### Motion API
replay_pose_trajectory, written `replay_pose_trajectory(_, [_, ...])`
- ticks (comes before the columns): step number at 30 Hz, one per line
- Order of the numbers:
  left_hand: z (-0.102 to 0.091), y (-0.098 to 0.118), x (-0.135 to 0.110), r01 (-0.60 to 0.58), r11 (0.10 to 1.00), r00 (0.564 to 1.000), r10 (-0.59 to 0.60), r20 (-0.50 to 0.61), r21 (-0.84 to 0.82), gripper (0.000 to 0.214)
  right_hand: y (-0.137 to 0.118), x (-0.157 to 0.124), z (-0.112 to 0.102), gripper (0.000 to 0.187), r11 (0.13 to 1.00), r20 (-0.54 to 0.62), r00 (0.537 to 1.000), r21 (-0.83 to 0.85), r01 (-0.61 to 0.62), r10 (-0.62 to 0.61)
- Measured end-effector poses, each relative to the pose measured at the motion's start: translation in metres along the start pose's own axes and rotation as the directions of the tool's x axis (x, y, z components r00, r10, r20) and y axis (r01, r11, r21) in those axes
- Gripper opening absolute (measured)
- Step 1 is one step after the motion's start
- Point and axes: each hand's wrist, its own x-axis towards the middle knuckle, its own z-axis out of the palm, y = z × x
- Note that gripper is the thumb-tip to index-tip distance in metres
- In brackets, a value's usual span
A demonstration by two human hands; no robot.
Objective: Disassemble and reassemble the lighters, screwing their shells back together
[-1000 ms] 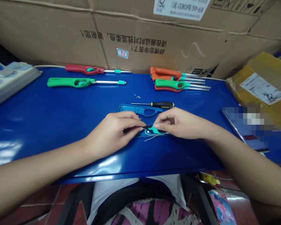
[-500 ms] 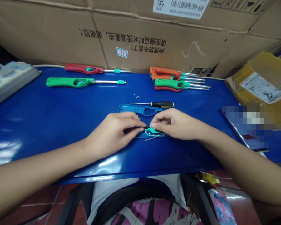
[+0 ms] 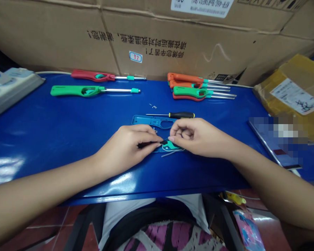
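Note:
My left hand [image 3: 132,144] is closed, thumb and fingertips pinching a small black part [image 3: 164,142] at the end of a blue lighter half-shell [image 3: 157,150]. On that shell sits a green trigger piece [image 3: 173,145], with a thin white wire looping along its near side. My right hand [image 3: 195,135] is closed too, thumb and forefinger pressed together just above the green piece; whatever they pinch is too small to make out. Both hands hide much of the shell. The other blue half-shell [image 3: 146,120] lies just beyond, with a small metal piece [image 3: 155,130] between the two shells.
A screwdriver [image 3: 181,115] lies behind the far shell, with tiny pins [image 3: 154,107] beyond. Green [image 3: 68,91] and red [image 3: 85,75] lighters lie back left; several more [image 3: 189,92] are piled back right. A power strip [image 3: 13,87], phone [image 3: 274,146] and cardboard boxes [image 3: 146,21] border the table.
My right fingertips have lifted slightly from the green piece, and the hand has shifted a little away from me. My left hand keeps its pinch in place.

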Motion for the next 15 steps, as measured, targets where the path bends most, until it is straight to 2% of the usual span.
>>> replay_pose_trajectory(4, [0.000,0.001,0.000,-0.004,1.000,1.000,0.004,-0.004,0.002,0.016,-0.004,-0.006,-0.012,0.011,0.943,0.086,0.991,-0.311,0.120,-0.098])
replay_pose_trajectory(8, [0.000,0.001,0.000,-0.012,1.000,1.000,0.013,-0.010,0.007,0.015,-0.004,-0.008,-0.014,0.012,0.901,0.189,0.969,-0.376,0.218,-0.156])
replay_pose_trajectory(15, [0.001,0.000,0.001,-0.008,1.000,0.999,0.008,-0.036,-0.011,0.014,-0.004,-0.010,-0.009,0.020,0.803,0.259,0.948,-0.515,0.300,-0.188])
